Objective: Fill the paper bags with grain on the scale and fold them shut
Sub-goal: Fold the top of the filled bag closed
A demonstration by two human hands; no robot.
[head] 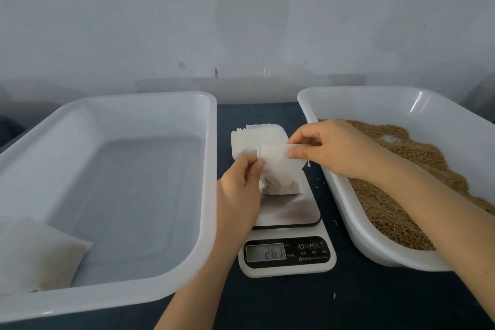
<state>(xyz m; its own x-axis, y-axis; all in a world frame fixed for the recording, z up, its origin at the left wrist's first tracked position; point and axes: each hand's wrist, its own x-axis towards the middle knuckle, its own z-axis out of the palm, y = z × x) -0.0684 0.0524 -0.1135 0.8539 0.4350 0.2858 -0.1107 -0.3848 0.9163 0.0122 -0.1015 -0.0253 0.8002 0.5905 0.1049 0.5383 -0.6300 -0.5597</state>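
Note:
A small white paper bag (pixel 280 171) stands upright on the steel plate of the digital scale (pixel 289 211), its bottom bulging. My left hand (pixel 238 193) pinches the bag's upper left edge. My right hand (pixel 329 146) pinches the top right corner between thumb and fingers. The scale's display (pixel 265 252) reads about 26.3. Brown grain (pixel 396 190) fills the white tray (pixel 345 195) on the right, under my right forearm.
A stack of flat white bags (pixel 254 139) lies behind the scale on the dark table. The big white tray (pixel 187 236) at left holds a filled bag (pixel 34 252) in its near left corner. A few loose grains dot the table (pixel 334 295).

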